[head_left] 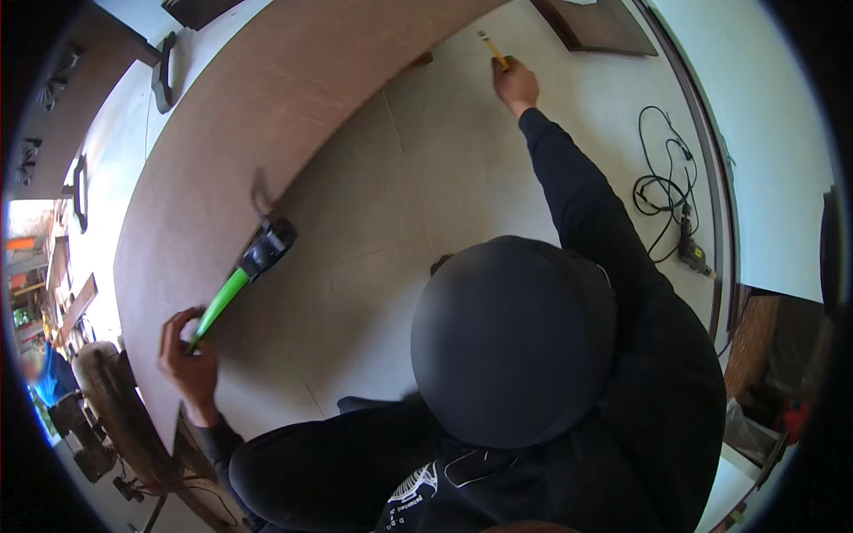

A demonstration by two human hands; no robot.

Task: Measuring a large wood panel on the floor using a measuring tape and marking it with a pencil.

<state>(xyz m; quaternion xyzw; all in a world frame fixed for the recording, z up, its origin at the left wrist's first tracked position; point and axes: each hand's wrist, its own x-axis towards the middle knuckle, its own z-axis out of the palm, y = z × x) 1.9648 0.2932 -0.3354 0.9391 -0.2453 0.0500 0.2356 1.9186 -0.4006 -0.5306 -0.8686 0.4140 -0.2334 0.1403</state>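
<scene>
My left hand (188,366) is at the lower left, by the curved edge of a large brown board (222,115). Its fingers are bent round the narrow end of a green-and-black tool (227,298). The tool's black end (268,247) overlaps the board's edge, with a blurred hooked part above it. Stretched out to the far right, my right hand (516,86) grips a slim yellow tool with a grey tip (494,51). The exact kind of either tool does not show. A dark rounded shape (515,342) hides the middle of the view.
A corded drill (692,251) and its coiled black cable (662,191) lie on the pale floor (355,231) at the right. At the far right stands a dark brown panel (600,31). A wooden piece with metal parts (115,400) is at the lower left.
</scene>
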